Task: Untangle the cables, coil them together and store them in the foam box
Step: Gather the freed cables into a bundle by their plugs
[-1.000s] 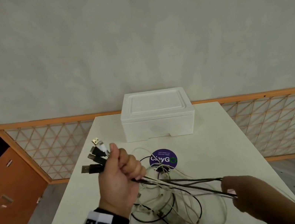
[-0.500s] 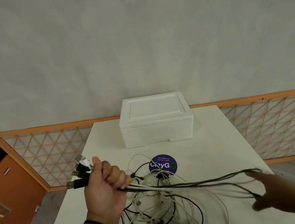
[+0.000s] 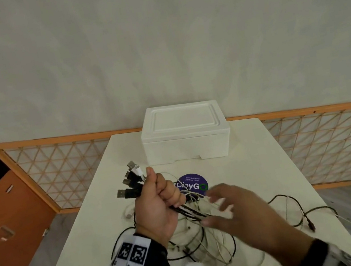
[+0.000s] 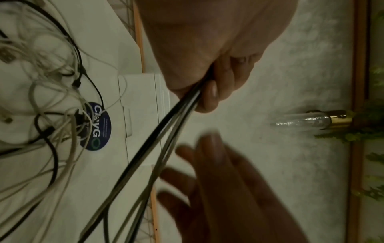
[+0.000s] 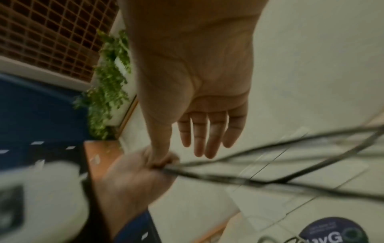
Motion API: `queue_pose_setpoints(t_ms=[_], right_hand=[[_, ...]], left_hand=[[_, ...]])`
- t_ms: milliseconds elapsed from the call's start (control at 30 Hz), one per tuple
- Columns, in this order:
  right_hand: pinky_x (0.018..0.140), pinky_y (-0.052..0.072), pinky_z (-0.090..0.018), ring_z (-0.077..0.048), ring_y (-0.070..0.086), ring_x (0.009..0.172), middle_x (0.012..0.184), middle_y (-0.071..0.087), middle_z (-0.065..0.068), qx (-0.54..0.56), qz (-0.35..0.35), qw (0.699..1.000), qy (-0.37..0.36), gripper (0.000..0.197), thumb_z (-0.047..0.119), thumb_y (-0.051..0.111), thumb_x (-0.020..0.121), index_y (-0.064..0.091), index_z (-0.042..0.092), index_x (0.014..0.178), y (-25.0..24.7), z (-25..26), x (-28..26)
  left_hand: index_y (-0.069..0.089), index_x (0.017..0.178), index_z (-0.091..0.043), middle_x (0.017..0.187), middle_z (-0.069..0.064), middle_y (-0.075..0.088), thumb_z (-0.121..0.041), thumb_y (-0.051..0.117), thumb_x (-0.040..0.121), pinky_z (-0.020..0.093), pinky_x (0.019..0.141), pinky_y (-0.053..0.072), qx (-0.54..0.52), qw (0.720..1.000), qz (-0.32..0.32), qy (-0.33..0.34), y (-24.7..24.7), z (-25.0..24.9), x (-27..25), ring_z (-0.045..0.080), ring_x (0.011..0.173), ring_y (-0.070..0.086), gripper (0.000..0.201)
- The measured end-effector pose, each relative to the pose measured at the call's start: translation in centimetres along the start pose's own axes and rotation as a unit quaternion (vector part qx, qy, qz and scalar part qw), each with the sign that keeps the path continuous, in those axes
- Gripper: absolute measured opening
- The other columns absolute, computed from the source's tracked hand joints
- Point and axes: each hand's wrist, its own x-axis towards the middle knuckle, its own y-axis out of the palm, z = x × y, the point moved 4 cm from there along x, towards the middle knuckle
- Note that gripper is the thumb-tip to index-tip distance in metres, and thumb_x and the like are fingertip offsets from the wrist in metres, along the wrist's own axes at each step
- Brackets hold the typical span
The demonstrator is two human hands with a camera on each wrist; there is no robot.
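Above the table (image 3: 256,165), our left hand (image 3: 157,208): fist round the cables (image 3: 130,188).
Our right hand (image 3: 236,213): fingers spread, holding nothing.

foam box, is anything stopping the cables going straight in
Yes: the white foam box has its lid on, closing the opening. Between it and the bundle of black and white cables in the left hand, only bare table and a purple round sticker.
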Motion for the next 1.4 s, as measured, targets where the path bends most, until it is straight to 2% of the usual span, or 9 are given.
queue_pose_setpoints(t_ms=[200, 500, 633, 767, 833, 1033, 1200, 1300, 1400], right_hand=[[0.062, 0.032, -0.025, -0.009, 0.046, 0.069, 0.077, 0.056, 0.007, -0.099, 0.004, 0.986, -0.134, 0.012, 0.033, 0.056, 0.089, 0.057, 0.022, 0.094, 2.4, 1.8, 1.0], [0.073, 0.039, -0.024, -0.022, 0.059, 0.105, 0.11, 0.066, -0.002, -0.224, 0.094, 0.944, 0.222, 0.036, 0.02, 0.067, 0.074, 0.064, 0.021, 0.11, -0.7, -19.0, -4.0], [0.081, 0.05, -0.035, -0.025, 0.06, 0.107, 0.132, 0.054, -0.012, -0.01, 0.037, 0.949, 0.314, 0.089, 0.007, 0.083, 0.062, 0.041, 0.021, 0.139, -3.2, -22.2, -4.5], [0.057, 0.055, -0.034, -0.034, 0.07, 0.064, 0.107, 0.059, -0.015, 0.424, -0.075, 0.809, 0.401, 0.033, 0.02, 0.047, 0.094, 0.046, 0.016, 0.127, -5.2, -23.1, -6.4], [0.053, 0.056, -0.033, -0.029, 0.068, 0.055, 0.095, 0.065, -0.018, 0.444, -0.114, 0.778, 0.43, 0.021, 0.023, 0.046, 0.092, 0.051, 0.013, 0.11, -5.5, -24.1, -7.1], [0.051, 0.043, -0.028, -0.019, 0.053, 0.05, 0.048, 0.066, -0.003, 0.15, -0.145, 0.851, 0.482, 0.047, 0.044, 0.057, 0.09, 0.06, -0.002, 0.083, -5.1, -27.3, -7.5], [0.095, 0.046, -0.04, -0.029, 0.057, 0.112, 0.123, 0.063, -0.007, -0.178, -0.03, 0.92, 0.348, 0.074, 0.036, 0.077, 0.072, 0.046, 0.022, 0.138, -4.8, -27.6, -5.9], [0.096, 0.046, -0.043, -0.027, 0.049, 0.119, 0.13, 0.055, 0.003, -0.283, 0.043, 0.923, 0.256, 0.102, 0.037, 0.081, 0.054, 0.028, 0.044, 0.141, -3.2, -26.2, -5.6], [0.104, 0.038, -0.041, -0.029, 0.04, 0.125, 0.136, 0.044, -0.004, -0.237, 0.013, 0.942, 0.236, 0.103, 0.027, 0.084, 0.05, 0.032, 0.029, 0.14, -3.2, -25.7, -5.5]], left_hand=[[0.026, 0.046, -0.022, 0.045, -0.006, 0.012, -0.045, 0.036, 0.09, 0.022, 0.044, 0.016, 0.026, 0.998, 0.05, -0.003, 0.6, 0.0, -0.5, 0.014, 0.045, 0.006, 0.05], [0.028, 0.049, -0.022, 0.042, -0.01, 0.02, -0.053, 0.04, 0.089, 0.02, 0.041, 0.019, 0.001, 0.996, -0.043, 0.073, -6.1, -8.1, 1.2, 0.008, 0.036, 0.015, 0.052], [0.03, 0.048, -0.022, 0.04, -0.01, 0.021, -0.052, 0.043, 0.086, 0.021, 0.042, 0.018, 0.02, 0.998, -0.035, 0.044, -6.2, -4.7, 0.4, 0.007, 0.034, 0.018, 0.05], [0.026, 0.05, -0.023, 0.041, -0.01, 0.019, -0.052, 0.044, 0.087, 0.021, 0.043, 0.016, -0.009, 0.998, -0.058, 0.038, -6.8, -4.8, 0.2, 0.008, 0.035, 0.016, 0.05], [0.027, 0.049, -0.022, 0.04, -0.01, 0.02, -0.052, 0.042, 0.088, 0.021, 0.043, 0.015, -0.001, 0.998, -0.055, 0.029, -6.5, -4.4, 0.1, 0.009, 0.036, 0.014, 0.052], [0.028, 0.047, -0.021, 0.04, -0.009, 0.019, -0.051, 0.04, 0.089, 0.021, 0.044, 0.015, 0.029, 0.999, -0.039, 0.023, -4.9, -3.4, -0.2, 0.009, 0.036, 0.015, 0.053], [0.023, 0.051, -0.022, 0.041, -0.009, 0.016, -0.052, 0.047, 0.082, 0.022, 0.042, 0.015, 0.033, 0.997, -0.039, 0.049, -5.2, -4.7, -0.2, 0.009, 0.038, 0.012, 0.049], [0.022, 0.052, -0.022, 0.043, -0.009, 0.014, -0.052, 0.047, 0.08, 0.022, 0.042, 0.017, 0.024, 0.996, -0.055, 0.068, -5.6, -6.0, -0.1, 0.01, 0.04, 0.01, 0.048], [0.022, 0.052, -0.022, 0.046, -0.009, 0.012, -0.052, 0.043, 0.086, 0.022, 0.042, 0.016, 0.02, 0.994, -0.067, 0.08, -5.6, -6.9, 0.0, 0.011, 0.041, 0.008, 0.05]])
